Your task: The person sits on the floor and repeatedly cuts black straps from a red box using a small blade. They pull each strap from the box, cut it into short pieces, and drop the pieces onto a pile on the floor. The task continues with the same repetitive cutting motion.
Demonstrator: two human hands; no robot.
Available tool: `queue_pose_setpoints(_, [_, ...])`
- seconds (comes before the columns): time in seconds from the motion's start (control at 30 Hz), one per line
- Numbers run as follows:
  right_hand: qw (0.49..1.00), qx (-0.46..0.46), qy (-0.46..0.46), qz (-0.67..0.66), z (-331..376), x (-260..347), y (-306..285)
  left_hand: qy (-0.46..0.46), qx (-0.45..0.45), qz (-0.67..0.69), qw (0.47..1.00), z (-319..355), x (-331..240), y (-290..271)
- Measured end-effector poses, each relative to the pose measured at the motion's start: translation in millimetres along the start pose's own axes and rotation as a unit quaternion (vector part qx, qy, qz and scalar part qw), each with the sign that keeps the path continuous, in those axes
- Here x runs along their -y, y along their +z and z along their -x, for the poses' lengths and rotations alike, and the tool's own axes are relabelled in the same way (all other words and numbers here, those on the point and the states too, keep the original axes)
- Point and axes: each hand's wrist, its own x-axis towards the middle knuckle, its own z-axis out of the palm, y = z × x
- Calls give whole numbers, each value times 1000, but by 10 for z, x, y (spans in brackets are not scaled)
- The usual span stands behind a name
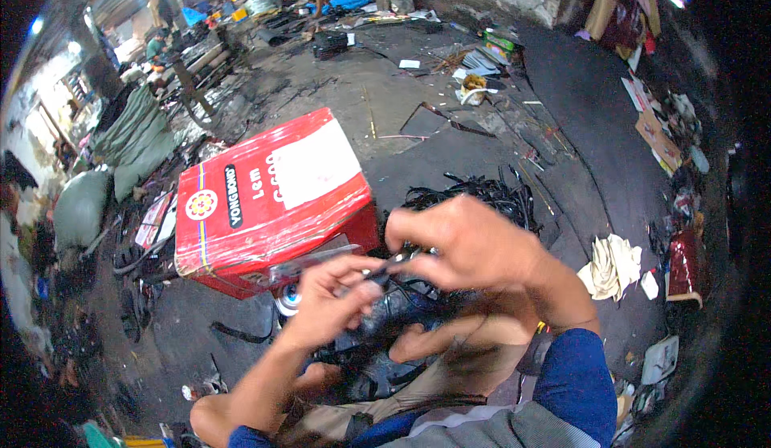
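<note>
Above my lap, my left hand (333,294) pinches one end of a small black strip (380,273) between thumb and fingertips. Close against it on the right, my right hand (462,243) is closed around the strip's other end, partly smeared by motion. Something with a small shiny spot shows at the right fingers, too blurred to name. Just beyond the left hand stands a red carton (265,235) with a white sheet (321,167) on its top. A tangled heap of black strips (506,199) lies on the floor behind the right hand.
A crumpled cream cloth (612,265) lies to the right on the dark floor. One loose black strip (241,333) is at the left, near green sacks (136,143). Scrap and cardboard (658,139) line the right wall. Far back left sits another person (157,46).
</note>
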Motion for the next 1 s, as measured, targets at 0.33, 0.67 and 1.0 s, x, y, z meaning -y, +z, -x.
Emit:
queue_pose_setpoints(0.33, [990,-20,62,-126,-867,-462,-167,-103,-2,-259,960,687,-944,-1539])
queue_pose_setpoints(0.67, [988,81,98,-87,-1117,-659,-208,-88,-111,-222,965,1401,-500,-2159])
queue_pose_setpoints(1.0, [974,58,148,-164,-1545,-1124,174,-122,-410,-754,499,983,-530,-3484])
